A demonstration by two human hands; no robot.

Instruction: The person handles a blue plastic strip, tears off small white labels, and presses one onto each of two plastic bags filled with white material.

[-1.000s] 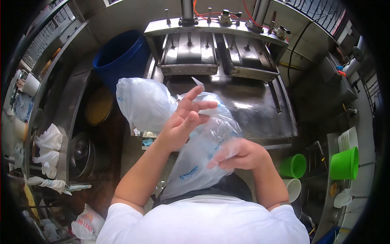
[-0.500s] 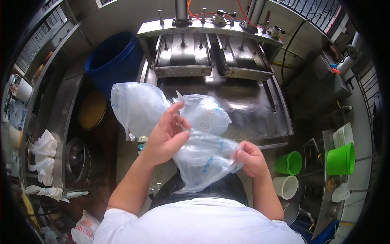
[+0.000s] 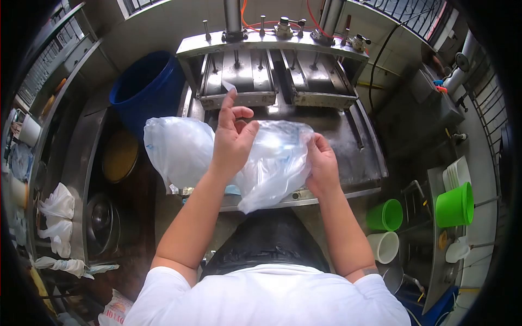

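Looking at a clear plastic bag held up over the front part of the steel press, all crumpled, see-through in spots and with a few blue marks. Got the right edge of it pinched between thumb and fingers of the right hand, over the front right part of the press. As for the left hand, raised at the bag's left edge over the front left part of the press, index finger pointing up toward the press's left tray, other fingers curled in. Honestly can't tell about any pinch on that side, could be gripping plastic or just in front of it. Can also spot a pale pointed sliver right by that index fingertip, too small to make out properly. Seeing a second bag too, cloudy and puffed up, at the front left corner of the press, just beside the left wrist. Also got a big blue barrel just left of the press, plus a green bucket and a white bucket off its front right corner. Last bit: orange tubing at the back of the press, black apron in front of it.
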